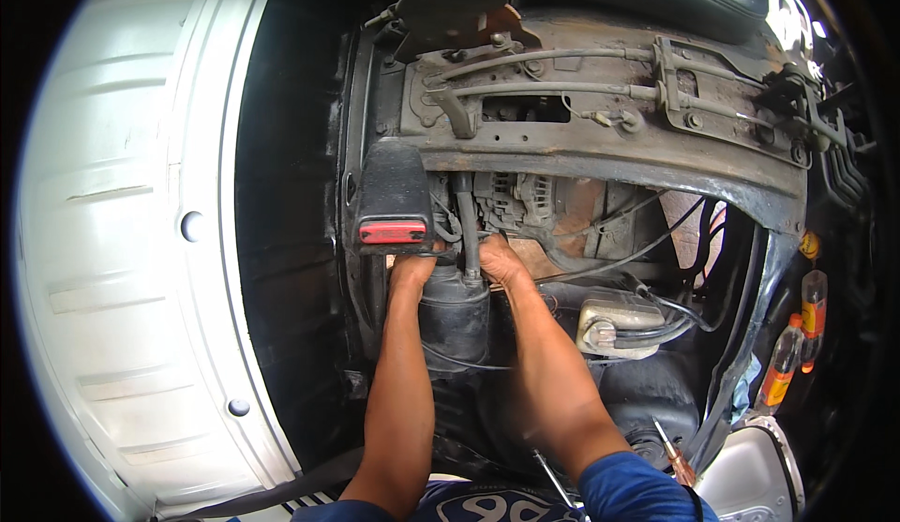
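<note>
Both my arms reach down into the engine bay, on either side of a black canister (pixel 456 320) with a thick upright hose (pixel 468 231). My left hand (pixel 412 266) is to the left of the hose, beneath a black seat-belt buckle (pixel 398 184) with a red button; its fingers are hidden. Close against the hose's right side is my right hand (pixel 502 261), with its fingers curled inward and the tips out of sight. What it grips, if anything, cannot be made out. A ribbed metal engine part (pixel 511 201) lies just beyond my right hand.
A yellowed plastic reservoir (pixel 619 325) with hoses sits right of my right forearm. Beyond the opening, a metal crossmember (pixel 600 163) carries cables. A screwdriver (pixel 673 452) lies near the lower right. Plastic bottles (pixel 780 367) stand at the right; a white panel (pixel 122 241) fills the left.
</note>
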